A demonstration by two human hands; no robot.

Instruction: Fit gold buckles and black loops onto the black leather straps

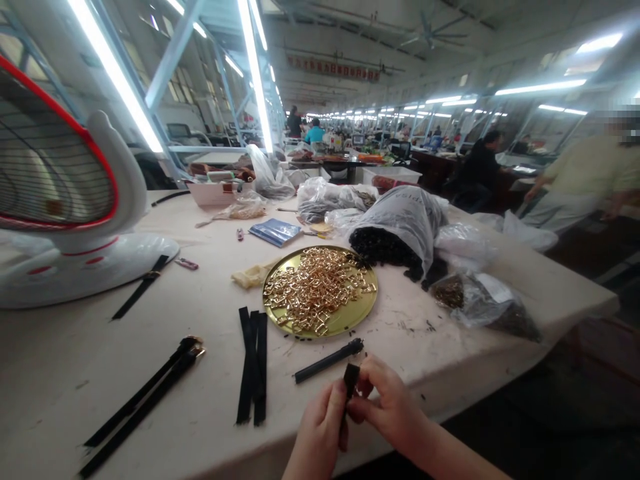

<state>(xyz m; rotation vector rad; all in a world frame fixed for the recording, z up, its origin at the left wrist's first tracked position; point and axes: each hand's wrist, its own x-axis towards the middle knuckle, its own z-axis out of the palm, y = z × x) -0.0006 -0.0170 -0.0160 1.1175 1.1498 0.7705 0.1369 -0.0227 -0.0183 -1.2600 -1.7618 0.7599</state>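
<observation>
My left hand [323,421] is closed round a short black strap [351,377], whose end sticks up above the thumb. From the other side, my right hand [387,397] has its fingers curled in against the same strap; what lies under its fingertips is hidden. Just beyond the hands rests a folded black strap piece [327,361]. Several loose black straps [253,367] lie to the left. Farther left are long straps [145,393] with gold-coloured fittings at one end. A round gold tray [367,312] holds a heap of small gold metal buckles [315,283].
A fan [55,153] stands on the left of the table. A grey plastic bag [405,217] spills black pieces beside the tray, with another clear bag [480,303] at the right. A blue packet [275,232] lies behind. People [480,167] are in the background.
</observation>
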